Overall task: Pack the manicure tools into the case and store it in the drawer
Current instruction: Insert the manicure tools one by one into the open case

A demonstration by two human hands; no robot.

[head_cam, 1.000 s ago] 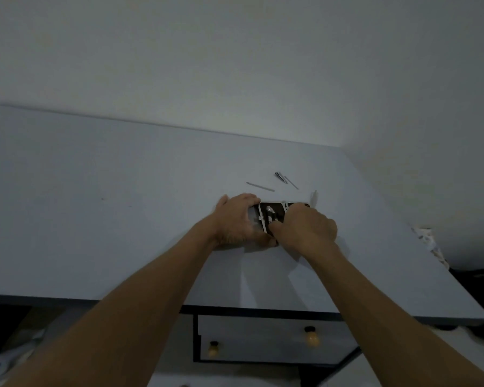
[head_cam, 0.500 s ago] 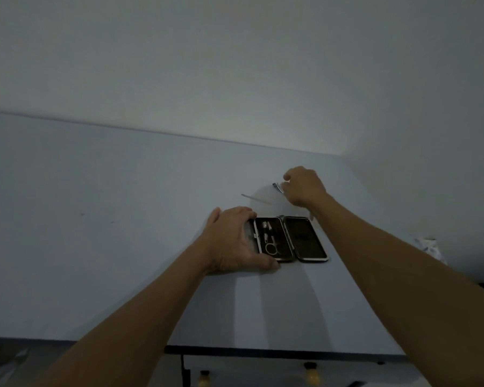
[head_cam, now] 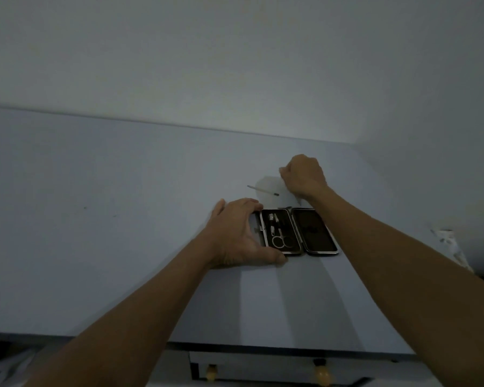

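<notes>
Head view, only view.

Case [head_cam: 298, 232]: open flat on the table [head_cam: 123, 247], near its right side, two hinged halves side by side. Left half holds scissors [head_cam: 282, 241] and small steel pieces under straps; right half shows bare dark lining. Judged rigid-framed, light, likely to slide on the smooth top; best braced at the outer frame edge.

Left hand [head_cam: 235, 236]: fingers and thumb curled around the left edge of the case, steadying it.

Right hand [head_cam: 303, 177]: clenched, knuckles toward the camera, just beyond the far end of the case. Whether it pinches a tool cannot be told; its underside is hidden.

Loose tool [head_cam: 263, 190]: thin metal rod lying on the table, far of the case, left of the right hand. Judged stiff, light, slippery, pointed; take at mid-shaft with fingertips.

Drawer [head_cam: 277, 370]: below the near table edge, knobs [head_cam: 322, 374] visible, partly cut off by the frame. Dim light blurs the strapped pieces.
</notes>
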